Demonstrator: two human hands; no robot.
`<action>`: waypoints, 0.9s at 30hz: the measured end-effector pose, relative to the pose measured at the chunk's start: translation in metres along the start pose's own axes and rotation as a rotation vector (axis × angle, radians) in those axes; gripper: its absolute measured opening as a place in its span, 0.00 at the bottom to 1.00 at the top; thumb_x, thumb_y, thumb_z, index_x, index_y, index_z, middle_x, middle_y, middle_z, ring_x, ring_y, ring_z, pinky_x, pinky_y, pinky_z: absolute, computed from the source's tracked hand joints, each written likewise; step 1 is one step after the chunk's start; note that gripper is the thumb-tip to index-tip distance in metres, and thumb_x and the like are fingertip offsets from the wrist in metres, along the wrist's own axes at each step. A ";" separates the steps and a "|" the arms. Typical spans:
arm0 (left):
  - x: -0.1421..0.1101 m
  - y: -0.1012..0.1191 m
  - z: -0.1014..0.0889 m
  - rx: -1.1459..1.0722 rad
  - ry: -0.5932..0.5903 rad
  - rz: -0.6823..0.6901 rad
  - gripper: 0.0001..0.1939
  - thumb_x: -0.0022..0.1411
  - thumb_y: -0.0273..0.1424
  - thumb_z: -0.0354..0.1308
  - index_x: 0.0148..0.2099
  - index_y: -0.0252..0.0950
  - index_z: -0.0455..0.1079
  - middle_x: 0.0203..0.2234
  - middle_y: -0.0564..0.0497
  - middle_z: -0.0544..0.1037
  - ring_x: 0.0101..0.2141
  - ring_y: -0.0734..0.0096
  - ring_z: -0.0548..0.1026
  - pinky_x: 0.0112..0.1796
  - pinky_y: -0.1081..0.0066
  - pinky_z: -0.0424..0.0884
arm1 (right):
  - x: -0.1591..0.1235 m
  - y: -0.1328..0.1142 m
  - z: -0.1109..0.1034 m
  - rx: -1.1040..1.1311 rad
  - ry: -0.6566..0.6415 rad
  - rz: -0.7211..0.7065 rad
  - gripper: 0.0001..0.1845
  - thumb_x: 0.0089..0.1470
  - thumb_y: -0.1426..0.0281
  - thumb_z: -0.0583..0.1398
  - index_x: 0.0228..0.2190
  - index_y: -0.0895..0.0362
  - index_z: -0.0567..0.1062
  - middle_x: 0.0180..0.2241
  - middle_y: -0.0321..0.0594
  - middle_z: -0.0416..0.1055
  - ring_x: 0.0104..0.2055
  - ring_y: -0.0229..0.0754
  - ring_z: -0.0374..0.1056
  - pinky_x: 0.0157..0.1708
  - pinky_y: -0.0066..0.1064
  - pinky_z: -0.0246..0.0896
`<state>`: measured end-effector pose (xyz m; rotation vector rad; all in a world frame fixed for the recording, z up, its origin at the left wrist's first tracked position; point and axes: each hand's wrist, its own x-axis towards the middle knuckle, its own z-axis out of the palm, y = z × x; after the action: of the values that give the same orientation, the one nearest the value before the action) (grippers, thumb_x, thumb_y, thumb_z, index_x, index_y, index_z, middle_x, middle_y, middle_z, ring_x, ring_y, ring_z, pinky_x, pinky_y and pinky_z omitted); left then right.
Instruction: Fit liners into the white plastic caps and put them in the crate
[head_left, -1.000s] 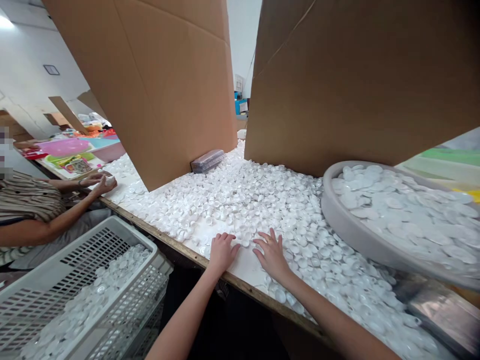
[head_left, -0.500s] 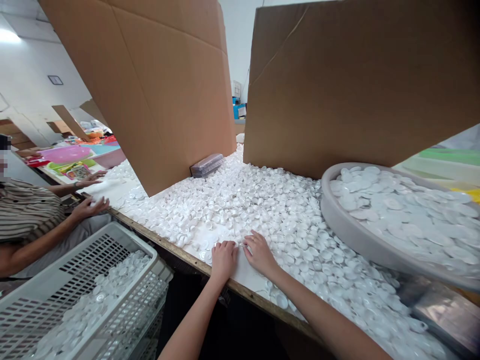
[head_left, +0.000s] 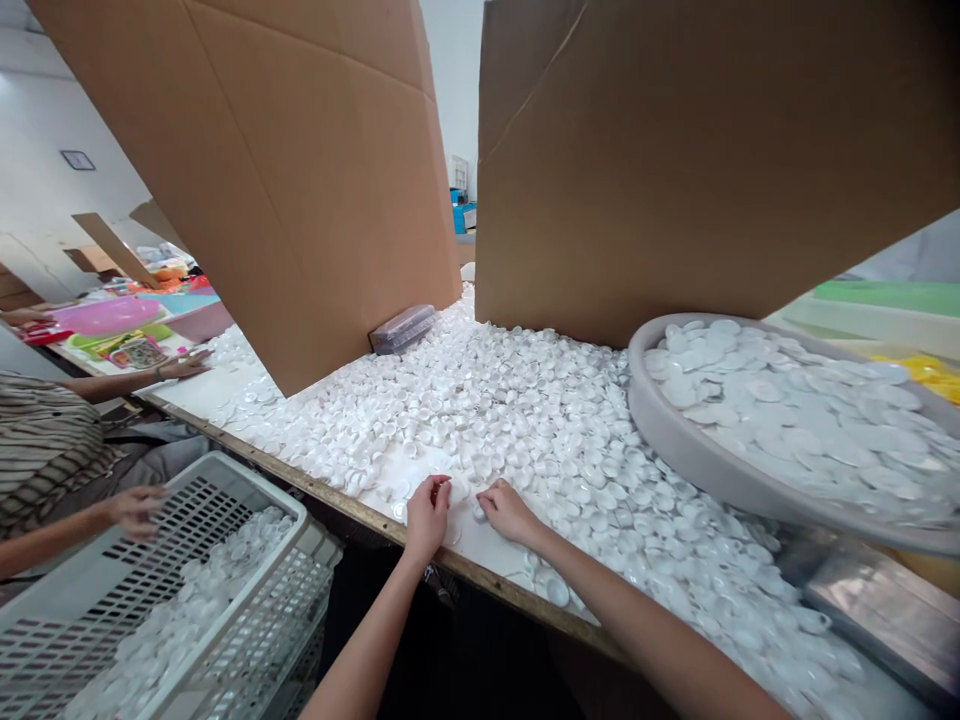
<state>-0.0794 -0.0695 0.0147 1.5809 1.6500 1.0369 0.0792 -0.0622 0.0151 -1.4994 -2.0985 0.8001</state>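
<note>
A thick layer of small white plastic caps [head_left: 525, 420] covers the white table top [head_left: 487, 545]. My left hand [head_left: 427, 515] rests near the table's front edge, its fingers curled round white caps. My right hand [head_left: 506, 510] lies just right of it, fingers bent and closed over caps on the table. The two hands almost touch over a small bare patch.
Two tall cardboard sheets [head_left: 300, 180] [head_left: 675, 150] stand behind the caps. A grey round tray [head_left: 675, 440] of caps sits at right. A white slotted crate [head_left: 180, 580] with caps stands lower left. A seated person's hand [head_left: 135, 505] reaches over it. A wooden edge [head_left: 330, 495] fronts the table.
My fingers went from spread flat to curled, and both hands drew together and back toward the table edge, raking caps. The neighbouring person's hand moved from the table to the crate.
</note>
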 end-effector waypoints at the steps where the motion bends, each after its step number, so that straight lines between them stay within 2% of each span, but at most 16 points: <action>1: -0.001 0.000 -0.001 -0.052 -0.058 -0.041 0.16 0.56 0.41 0.43 0.38 0.34 0.63 0.23 0.52 0.68 0.23 0.76 0.68 0.26 0.74 0.64 | 0.000 0.001 -0.003 0.012 0.002 0.005 0.17 0.50 0.72 0.47 0.20 0.61 0.71 0.23 0.41 0.65 0.33 0.38 0.61 0.36 0.28 0.53; 4: -0.004 0.000 0.002 -0.158 -0.205 -0.138 0.16 0.53 0.42 0.47 0.36 0.34 0.62 0.23 0.53 0.67 0.21 0.77 0.69 0.23 0.76 0.65 | 0.000 0.007 -0.010 0.126 -0.035 0.078 0.17 0.51 0.69 0.46 0.25 0.61 0.72 0.19 0.38 0.65 0.27 0.35 0.62 0.30 0.25 0.54; 8: -0.003 0.000 0.015 -0.140 -0.297 -0.168 0.13 0.52 0.40 0.48 0.34 0.34 0.61 0.20 0.54 0.67 0.21 0.76 0.70 0.22 0.76 0.65 | 0.001 0.013 -0.009 0.369 -0.186 0.254 0.16 0.51 0.65 0.47 0.32 0.60 0.70 0.15 0.33 0.64 0.16 0.31 0.58 0.19 0.21 0.51; 11: -0.001 -0.004 0.023 -0.039 -0.322 -0.132 0.11 0.53 0.38 0.48 0.32 0.34 0.60 0.18 0.55 0.68 0.19 0.77 0.69 0.22 0.77 0.64 | 0.002 0.016 -0.003 0.498 -0.244 0.316 0.11 0.46 0.68 0.52 0.31 0.61 0.69 0.15 0.34 0.65 0.16 0.30 0.59 0.16 0.20 0.52; 14: 0.002 -0.007 0.024 0.026 -0.363 -0.127 0.10 0.53 0.37 0.48 0.32 0.34 0.60 0.19 0.54 0.69 0.19 0.78 0.68 0.23 0.77 0.63 | 0.004 0.016 0.000 0.587 -0.255 0.389 0.08 0.43 0.73 0.55 0.29 0.62 0.68 0.17 0.35 0.67 0.18 0.32 0.63 0.17 0.20 0.57; 18: 0.013 0.005 0.017 0.203 -0.499 -0.158 0.11 0.55 0.37 0.46 0.32 0.33 0.61 0.21 0.52 0.70 0.22 0.76 0.68 0.25 0.76 0.62 | 0.009 0.008 -0.002 0.640 -0.281 0.551 0.09 0.41 0.76 0.55 0.30 0.62 0.65 0.16 0.37 0.67 0.20 0.36 0.66 0.17 0.22 0.61; 20: 0.021 0.016 0.018 0.411 -0.431 -0.068 0.13 0.57 0.38 0.43 0.32 0.33 0.62 0.23 0.50 0.70 0.26 0.73 0.68 0.29 0.73 0.61 | 0.013 0.004 -0.005 0.617 -0.300 0.622 0.07 0.39 0.78 0.56 0.27 0.62 0.65 0.13 0.36 0.66 0.18 0.37 0.66 0.15 0.23 0.61; 23: 0.029 0.032 0.025 0.676 -0.199 0.220 0.14 0.58 0.37 0.41 0.38 0.35 0.62 0.32 0.47 0.67 0.36 0.68 0.65 0.36 0.69 0.58 | 0.018 0.001 -0.008 0.578 -0.346 0.642 0.03 0.39 0.79 0.55 0.22 0.61 0.65 0.10 0.35 0.64 0.16 0.37 0.65 0.14 0.23 0.61; 25: 0.031 0.035 0.031 0.746 -0.163 0.377 0.12 0.58 0.36 0.43 0.41 0.38 0.61 0.37 0.48 0.64 0.39 0.67 0.61 0.38 0.68 0.56 | 0.020 0.003 -0.011 0.567 -0.382 0.626 0.02 0.39 0.79 0.55 0.20 0.61 0.65 0.10 0.35 0.64 0.15 0.36 0.64 0.15 0.22 0.61; 27: 0.032 0.033 0.035 0.778 -0.183 0.425 0.11 0.58 0.35 0.43 0.43 0.40 0.60 0.38 0.49 0.62 0.39 0.67 0.60 0.38 0.68 0.55 | 0.022 0.005 -0.014 0.581 -0.415 0.610 0.03 0.40 0.78 0.56 0.20 0.61 0.65 0.11 0.35 0.64 0.15 0.35 0.64 0.15 0.21 0.61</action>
<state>-0.0351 -0.0347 0.0283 2.5244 1.7253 0.3986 0.0850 -0.0377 0.0220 -1.7257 -1.4100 1.8885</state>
